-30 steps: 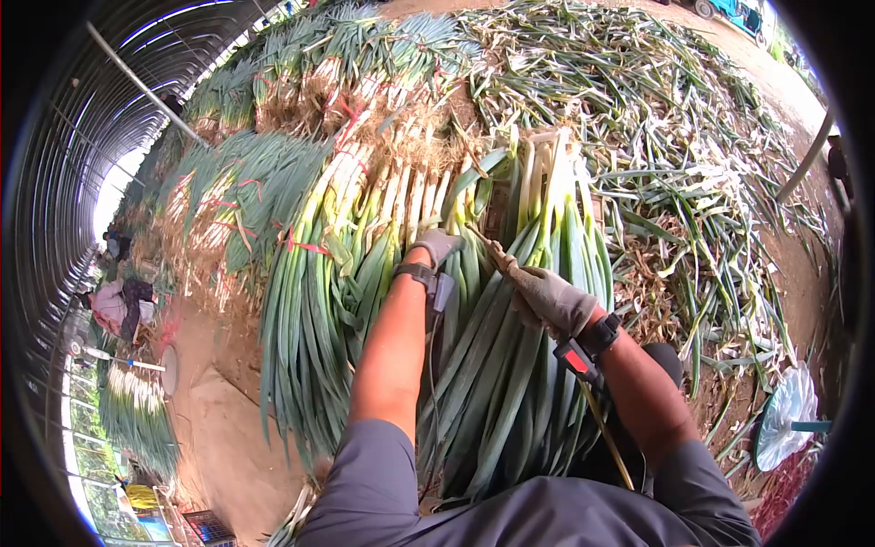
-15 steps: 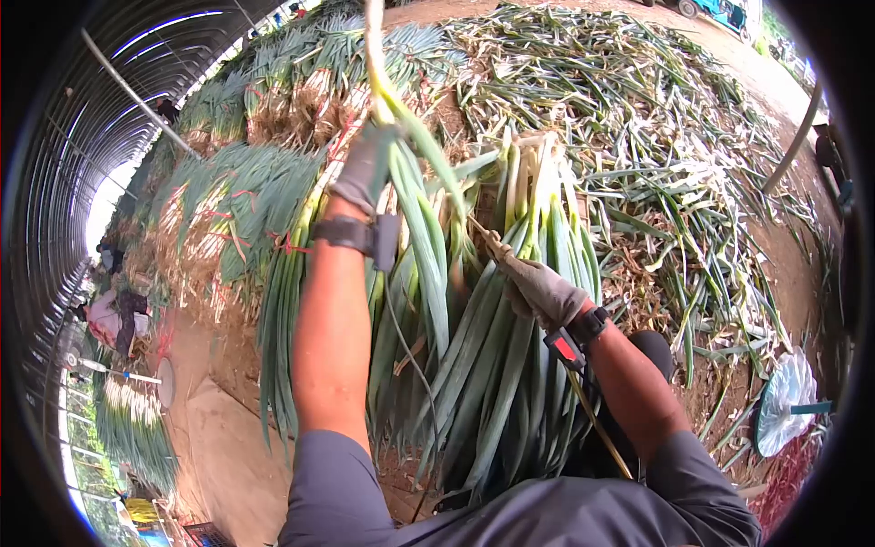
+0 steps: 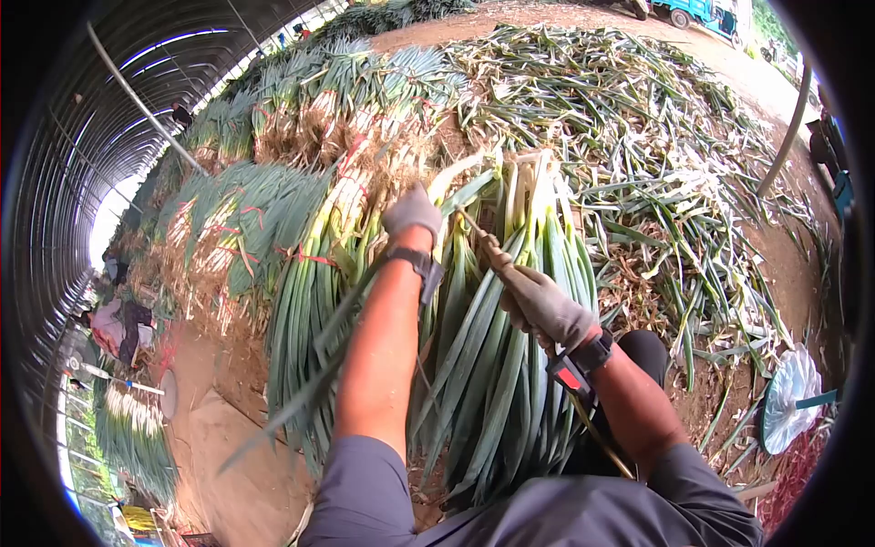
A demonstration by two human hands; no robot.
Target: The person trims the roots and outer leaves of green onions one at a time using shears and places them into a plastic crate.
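Note:
My left hand (image 3: 412, 216), in a grey glove, is closed around a large green onion. Its pale stalk (image 3: 453, 175) points up and right, while blurred leaves (image 3: 333, 342) trail down and left past my forearm. In my right hand (image 3: 550, 305), also gloved, is a thin rod (image 3: 474, 226), its tip close to the onion stalks. A yellowish tube (image 3: 602, 438) runs below that hand toward my lap. Beneath both hands lies a heap of long green onions (image 3: 488, 369), white ends (image 3: 538, 187) away from me.
Tied onion bundles (image 3: 228, 228) lie to the left and at the back. Loose leaf trimmings (image 3: 629, 146) cover the ground at right. A round plastic-covered object (image 3: 791, 401) stands far right. Another person (image 3: 123, 324) is at the far left, near a pole-like tool (image 3: 118, 376).
My left hand has come down and to the right with the onion, whose stalk stood upright before; its leaves now sweep left. My right hand has barely moved.

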